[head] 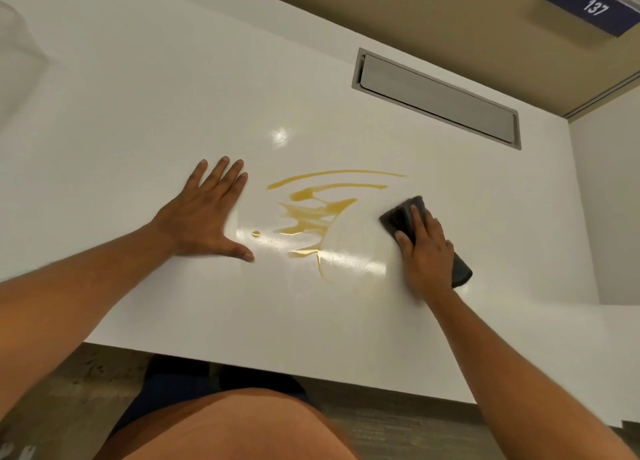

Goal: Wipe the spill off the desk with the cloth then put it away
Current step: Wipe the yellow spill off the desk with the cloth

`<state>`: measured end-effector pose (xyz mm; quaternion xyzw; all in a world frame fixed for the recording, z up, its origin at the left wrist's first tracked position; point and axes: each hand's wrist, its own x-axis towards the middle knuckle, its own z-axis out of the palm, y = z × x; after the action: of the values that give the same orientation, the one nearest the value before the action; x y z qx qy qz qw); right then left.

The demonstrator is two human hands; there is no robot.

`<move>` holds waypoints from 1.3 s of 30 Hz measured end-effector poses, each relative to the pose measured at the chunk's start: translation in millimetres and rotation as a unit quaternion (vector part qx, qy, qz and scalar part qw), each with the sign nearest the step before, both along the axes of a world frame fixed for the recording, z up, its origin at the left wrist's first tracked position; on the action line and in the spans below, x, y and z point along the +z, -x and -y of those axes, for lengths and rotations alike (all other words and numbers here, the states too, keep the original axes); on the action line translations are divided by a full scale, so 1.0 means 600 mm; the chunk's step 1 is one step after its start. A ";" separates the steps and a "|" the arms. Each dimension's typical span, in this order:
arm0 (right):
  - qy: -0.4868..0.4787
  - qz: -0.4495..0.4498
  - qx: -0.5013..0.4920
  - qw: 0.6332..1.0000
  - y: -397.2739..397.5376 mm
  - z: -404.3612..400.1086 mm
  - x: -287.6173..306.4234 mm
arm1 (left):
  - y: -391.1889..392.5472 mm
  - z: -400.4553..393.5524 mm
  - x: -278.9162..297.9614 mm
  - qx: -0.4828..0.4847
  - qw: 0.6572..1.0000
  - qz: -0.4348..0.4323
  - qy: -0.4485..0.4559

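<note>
Head view, 1 of 1. The right hand (425,248) is pressed palm-down on the cloth (403,217), fingers spread flat over it rather than curled round it; the dark cloth is pinned against the desk (138,113), one end showing beyond the fingertips, the other behind the heel of the hand. The left hand (204,213) is laid open and flat on the desk, nothing held.

The spill (313,213), amber streaks plus 1 stray drop (256,233), is found to the left of the right hand, between the 2 hands, its streaks running roughly sideways. A cleared arc is noted just beside the cloth. The right hand is judged nearer to the work; the next stroke is judged to run leftward, toward the left thumb. Wiping is judged partly done; stowing is not begun.
</note>
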<state>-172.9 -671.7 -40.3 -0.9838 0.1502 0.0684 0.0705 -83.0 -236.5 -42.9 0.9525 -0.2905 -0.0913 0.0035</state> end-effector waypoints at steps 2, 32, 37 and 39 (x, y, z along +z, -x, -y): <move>0.005 0.016 -0.015 1.000 -0.016 -0.033 -0.009 | 0.001 0.001 0.003 0.000 1.000 -0.003 -0.007; -0.020 -0.019 -0.008 1.000 0.206 -0.391 -0.002 | -0.010 -0.009 0.008 -0.007 0.997 -0.081 0.016; -0.011 0.012 -0.025 1.000 0.079 -0.324 -0.008 | -0.010 -0.009 0.005 -0.008 0.996 -0.081 0.030; -0.015 0.016 -0.076 0.997 0.010 -0.304 -0.010 | -0.011 -0.010 0.004 -0.009 0.996 -0.079 0.038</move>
<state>-178.7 -489.2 -46.3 -0.9693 0.2224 0.0488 0.0925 -76.6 -230.7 -40.8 0.9388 -0.3012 -0.1554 0.0616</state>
